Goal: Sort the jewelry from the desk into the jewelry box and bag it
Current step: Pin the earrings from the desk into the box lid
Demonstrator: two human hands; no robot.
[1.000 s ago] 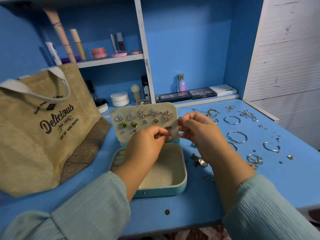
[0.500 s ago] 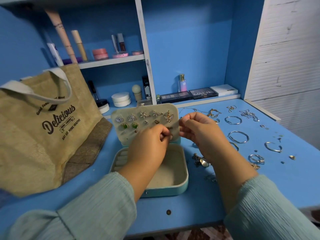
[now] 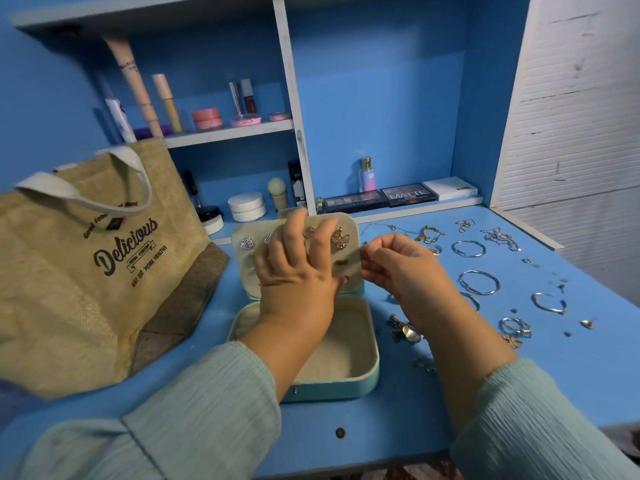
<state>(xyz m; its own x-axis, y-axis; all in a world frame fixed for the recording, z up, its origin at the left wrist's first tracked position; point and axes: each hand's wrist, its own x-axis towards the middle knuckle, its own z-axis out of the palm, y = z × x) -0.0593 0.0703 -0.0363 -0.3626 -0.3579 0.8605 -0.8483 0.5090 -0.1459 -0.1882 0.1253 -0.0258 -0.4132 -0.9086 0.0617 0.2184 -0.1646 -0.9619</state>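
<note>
Pressing my left hand (image 3: 298, 268) flat against the raised lid (image 3: 349, 271) of the jewelry box (image 3: 346, 382), I had my fingers straight and spread over the cream padding, covering several of the pinned pieces. To the left of my knuckles a sparkly triangular stud (image 3: 246, 243) showed, and to the right of my fingers sat a gold butterfly-shaped piece (image 3: 341, 238), with a small dark stud (image 3: 341, 262) below it. My right hand (image 3: 398, 268) was curled at the lid's right edge, thumb and fingertips drawn together as if pinching something tiny; I could not tell what it held, or whether it held anything. The box stood open on the blue desk (image 3: 398, 420) directly in front of me, its teal base lined in cream, the lid standing upright at the far side.

To the right of the box, loose jewelry lay scattered on the desk: silver hoops (image 3: 479, 282), a ring (image 3: 516, 327), a gold chain (image 3: 427, 233) and small odd bits. On the left stood the jute tote bag (image 3: 86, 271), printed "Delicious", its white handle looped on top. Behind everything, the shelves (image 3: 228, 133) held tubes, pots and a "MATTE" palette (image 3: 408, 195).
</note>
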